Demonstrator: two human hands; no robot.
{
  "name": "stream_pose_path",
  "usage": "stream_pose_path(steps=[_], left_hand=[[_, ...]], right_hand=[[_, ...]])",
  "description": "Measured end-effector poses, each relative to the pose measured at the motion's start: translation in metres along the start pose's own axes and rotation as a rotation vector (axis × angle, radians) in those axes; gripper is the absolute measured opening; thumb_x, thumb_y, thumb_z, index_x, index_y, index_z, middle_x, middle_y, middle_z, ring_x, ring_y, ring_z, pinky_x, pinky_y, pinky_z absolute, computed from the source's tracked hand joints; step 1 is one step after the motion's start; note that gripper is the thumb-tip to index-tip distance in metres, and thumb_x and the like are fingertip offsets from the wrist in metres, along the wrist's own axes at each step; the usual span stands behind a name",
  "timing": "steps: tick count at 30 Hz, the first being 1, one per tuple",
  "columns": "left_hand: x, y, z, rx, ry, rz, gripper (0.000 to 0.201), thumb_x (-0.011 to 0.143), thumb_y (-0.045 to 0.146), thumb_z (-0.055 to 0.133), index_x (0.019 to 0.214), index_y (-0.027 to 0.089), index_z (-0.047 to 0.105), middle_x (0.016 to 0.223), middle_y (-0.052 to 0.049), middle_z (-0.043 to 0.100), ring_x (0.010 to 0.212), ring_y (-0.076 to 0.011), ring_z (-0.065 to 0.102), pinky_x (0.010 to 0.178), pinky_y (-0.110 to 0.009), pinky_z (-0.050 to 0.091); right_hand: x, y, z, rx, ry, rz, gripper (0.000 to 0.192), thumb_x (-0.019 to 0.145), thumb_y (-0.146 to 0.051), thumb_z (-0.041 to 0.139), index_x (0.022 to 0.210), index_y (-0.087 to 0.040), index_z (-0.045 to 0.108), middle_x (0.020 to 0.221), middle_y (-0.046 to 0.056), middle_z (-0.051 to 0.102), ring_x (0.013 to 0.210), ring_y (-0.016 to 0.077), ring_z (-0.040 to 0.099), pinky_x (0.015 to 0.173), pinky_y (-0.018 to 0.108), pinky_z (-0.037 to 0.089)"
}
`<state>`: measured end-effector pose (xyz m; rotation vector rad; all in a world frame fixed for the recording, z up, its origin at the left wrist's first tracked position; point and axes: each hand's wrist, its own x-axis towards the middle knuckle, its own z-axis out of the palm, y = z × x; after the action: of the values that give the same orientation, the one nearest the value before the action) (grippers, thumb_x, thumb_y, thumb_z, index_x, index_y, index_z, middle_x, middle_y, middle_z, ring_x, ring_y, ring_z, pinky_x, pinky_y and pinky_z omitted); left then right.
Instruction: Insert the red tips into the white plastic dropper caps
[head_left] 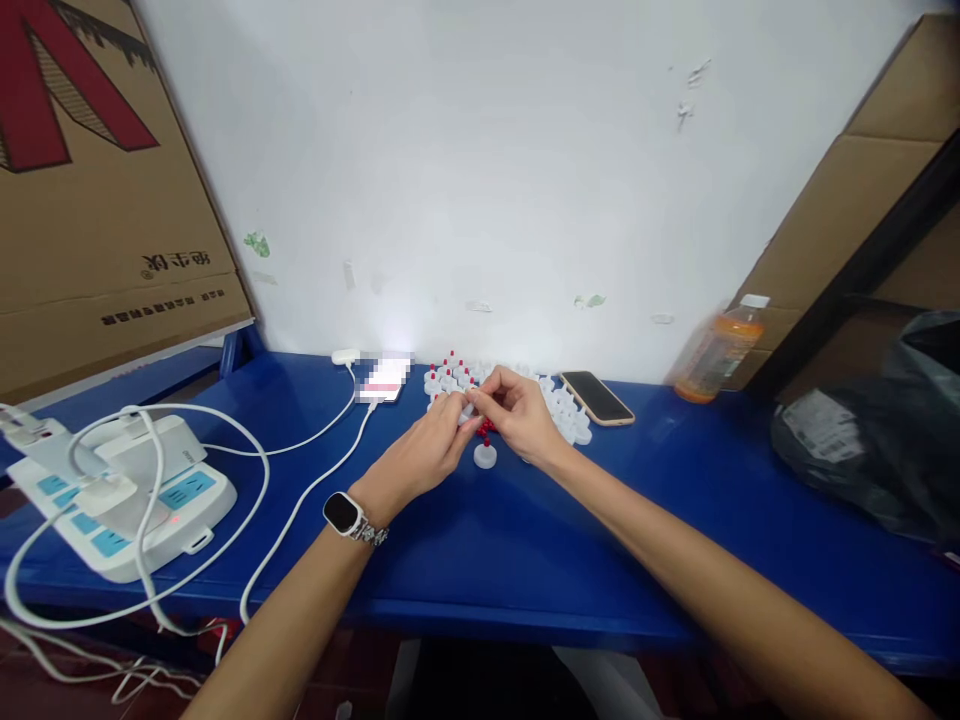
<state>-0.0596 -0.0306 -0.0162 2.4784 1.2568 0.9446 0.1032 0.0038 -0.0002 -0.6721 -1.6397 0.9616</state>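
Note:
My left hand (427,450) and my right hand (521,412) meet fingertip to fingertip over the blue table (525,540), both pinching one small white cap (467,408). Tiny red pieces (486,428) lie just under the fingers. A single white cap (485,456) sits on the table right below my hands. Behind them stands a cluster of white caps with red tips (448,375); plain white caps (566,412) lie to the right. A watch (343,513) is on my left wrist.
A white power strip (142,500) with plugs and looping white cables (300,500) lies at the left. A charging phone (385,380) and a second phone (597,397) rest near the wall. An orange drink bottle (718,350), cardboard boxes (97,200) and a black bag (885,430) border the table.

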Motion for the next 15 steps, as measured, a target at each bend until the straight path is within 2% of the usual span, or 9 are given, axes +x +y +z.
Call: stream_pose_path(steps=[3,6,7,9,11,15], left_hand=[[0.002,-0.006,-0.002,-0.067,0.025,-0.028,0.031,0.103,0.043,0.032,0.115,0.02,0.048,0.105,-0.008,0.058,0.092,-0.0223,0.058,0.083,-0.037,0.047],[0.006,-0.02,-0.011,-0.114,0.139,-0.083,0.043,0.099,0.049,0.043,0.132,0.021,0.043,0.116,-0.009,0.059,0.096,-0.0218,0.059,0.085,-0.037,0.047],[0.007,-0.026,-0.015,-0.104,0.178,-0.112,0.045,0.098,0.049,0.044,0.133,0.021,0.042,0.116,-0.009,0.059,0.096,-0.0215,0.059,0.087,-0.037,0.047],[0.007,-0.038,-0.023,-0.042,0.277,-0.162,0.037,0.101,0.046,0.038,0.124,0.02,0.05,0.116,-0.009,0.06,0.102,-0.0221,0.057,0.091,-0.038,0.045],[0.006,-0.048,-0.027,0.038,0.257,-0.181,0.031,0.098,0.043,0.043,0.113,0.02,0.056,0.107,-0.008,0.062,0.098,-0.0227,0.057,0.087,-0.038,0.046],[0.003,-0.056,-0.025,0.129,0.102,-0.211,0.027,0.09,0.044,0.057,0.105,0.021,0.062,0.093,-0.005,0.061,0.085,-0.0216,0.058,0.074,-0.035,0.047]], right_hand=[[0.005,0.0,-0.002,-0.029,-0.046,-0.024,0.033,0.081,-0.047,0.071,0.072,-0.02,0.053,0.067,-0.001,0.06,0.061,0.0125,0.052,0.058,0.027,0.04],[0.014,0.0,-0.009,-0.135,-0.038,-0.072,0.026,0.084,-0.041,0.067,0.075,-0.02,0.054,0.067,-0.001,0.06,0.062,0.013,0.053,0.06,0.027,0.041],[0.017,0.001,-0.012,-0.192,-0.024,-0.081,0.024,0.085,-0.039,0.065,0.076,-0.02,0.055,0.068,-0.001,0.061,0.063,0.0133,0.054,0.061,0.027,0.041],[0.024,0.005,-0.016,-0.327,-0.029,-0.071,0.019,0.086,-0.034,0.063,0.077,-0.019,0.056,0.068,-0.001,0.063,0.064,0.0136,0.056,0.062,0.027,0.042],[0.032,0.012,-0.017,-0.461,-0.1,-0.051,0.014,0.086,-0.029,0.062,0.077,-0.019,0.058,0.068,-0.001,0.064,0.064,0.0135,0.057,0.062,0.027,0.042],[0.047,0.028,-0.012,-0.662,-0.278,-0.084,0.007,0.083,-0.02,0.06,0.076,-0.019,0.058,0.07,0.0,0.066,0.065,0.0131,0.058,0.063,0.025,0.04]])
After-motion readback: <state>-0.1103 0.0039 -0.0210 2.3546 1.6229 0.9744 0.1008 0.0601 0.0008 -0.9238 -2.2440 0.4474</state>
